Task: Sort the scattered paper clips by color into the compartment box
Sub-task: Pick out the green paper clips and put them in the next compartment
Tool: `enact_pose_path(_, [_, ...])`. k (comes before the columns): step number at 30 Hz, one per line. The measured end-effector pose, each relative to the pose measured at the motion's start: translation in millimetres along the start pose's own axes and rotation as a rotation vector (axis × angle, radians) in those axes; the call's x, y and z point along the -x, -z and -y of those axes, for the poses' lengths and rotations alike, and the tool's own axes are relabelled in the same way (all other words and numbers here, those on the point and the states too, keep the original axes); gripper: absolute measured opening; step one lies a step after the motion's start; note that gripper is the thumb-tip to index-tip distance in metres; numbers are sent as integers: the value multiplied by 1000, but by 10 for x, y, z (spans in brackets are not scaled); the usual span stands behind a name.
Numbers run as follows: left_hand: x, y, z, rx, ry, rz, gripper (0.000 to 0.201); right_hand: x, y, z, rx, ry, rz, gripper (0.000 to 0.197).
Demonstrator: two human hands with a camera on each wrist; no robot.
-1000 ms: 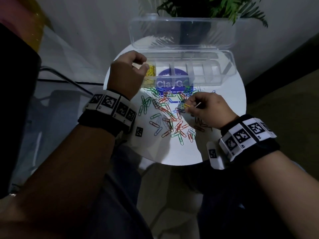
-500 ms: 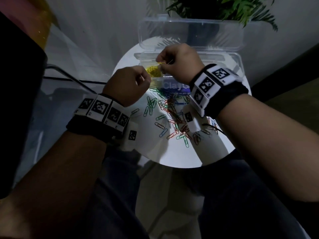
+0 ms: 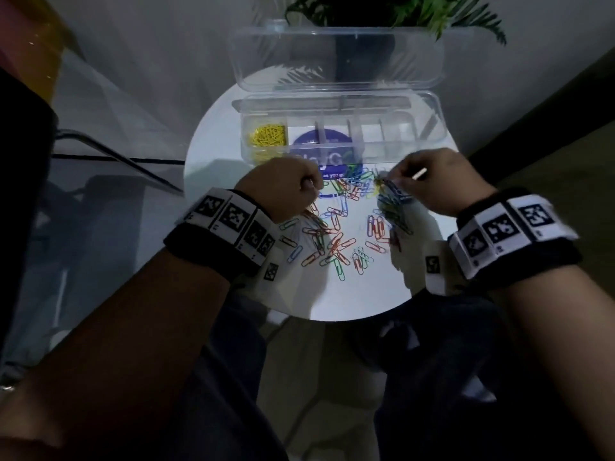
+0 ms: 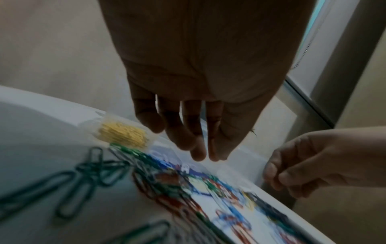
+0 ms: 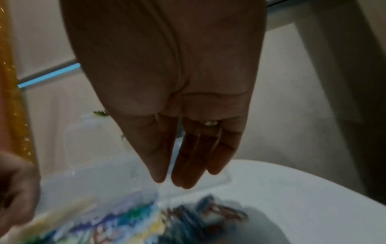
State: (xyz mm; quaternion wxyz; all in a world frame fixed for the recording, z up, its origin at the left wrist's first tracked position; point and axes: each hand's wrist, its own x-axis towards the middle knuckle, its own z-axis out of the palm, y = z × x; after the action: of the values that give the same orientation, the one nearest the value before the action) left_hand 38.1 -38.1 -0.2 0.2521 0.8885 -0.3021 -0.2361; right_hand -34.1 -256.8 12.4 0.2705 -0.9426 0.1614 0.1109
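Scattered paper clips (image 3: 336, 234) in red, green, blue and orange lie mixed on the round white table (image 3: 332, 294). Behind them stands the clear compartment box (image 3: 399, 151) with its lid up. Its leftmost compartment holds yellow clips (image 3: 268, 136) (image 4: 123, 133); the other compartments look bare. My left hand (image 3: 309, 191) (image 4: 205, 158) hovers at the pile's left edge, with its fingers hanging loosely and nothing between them. My right hand (image 3: 387, 184) (image 5: 169, 181) is at the pile's far right, thumb against fingertips, and a thin pale stick (image 3: 420, 174) pokes out of it.
The box's raised lid (image 3: 339, 58) stands at the table's far edge, with a potted plant (image 3: 399, 8) behind it. A blue round sticker (image 3: 326, 148) shows under the box. A glass surface (image 3: 100, 128) lies to the left. My knees are below the near rim.
My right hand has come back from over the yellow compartment to the pile's right side. My left hand has dropped from the box's left corner to the pile's left edge.
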Motion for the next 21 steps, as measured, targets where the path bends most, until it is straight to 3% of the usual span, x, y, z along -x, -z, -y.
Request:
enact_pose_path(5, [-86,-291,-196,-126,5,91,42,14,-177,-203,73,-118,53,31])
enact_pose_path(9, [-157,-438,-265,-257,-29,148,57,42,-296,-153,54,-68,111,39])
enact_pose_path(14, [-197,-453,-214,-291,46,128,50,115,-356,-90,24,5,214,35])
enact_pose_path(21, [-166,-248,-156,-346,71,35,33,85,-230,-201,-28,-15,62,17])
